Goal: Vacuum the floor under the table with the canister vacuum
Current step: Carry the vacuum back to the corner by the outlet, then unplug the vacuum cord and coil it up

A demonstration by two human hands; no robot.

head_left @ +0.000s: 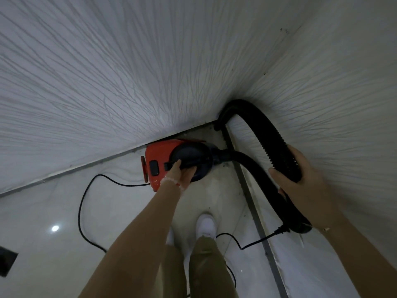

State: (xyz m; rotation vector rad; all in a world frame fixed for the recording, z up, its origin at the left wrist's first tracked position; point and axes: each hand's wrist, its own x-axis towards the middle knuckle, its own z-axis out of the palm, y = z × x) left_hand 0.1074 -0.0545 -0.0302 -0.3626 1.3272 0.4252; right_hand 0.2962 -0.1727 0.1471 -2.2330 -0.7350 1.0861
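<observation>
A red and black canister vacuum (160, 160) sits on the pale tiled floor in the corner where two white textured walls meet. My left hand (181, 172) reaches down and grips the black handle on top of the canister. A black ribbed hose (264, 134) loops up from the canister's front along the right wall. My right hand (300, 186) is closed around that hose near its upper bend. The hose's far end is hidden behind my right hand. No table is in view.
A thin black power cord (82, 203) curls across the floor from the canister's rear and passes by my feet. My white shoes (207, 225) stand just behind the canister. A dark metal floor strip (253, 203) runs along the right wall. A dark object (6, 262) lies at the left edge.
</observation>
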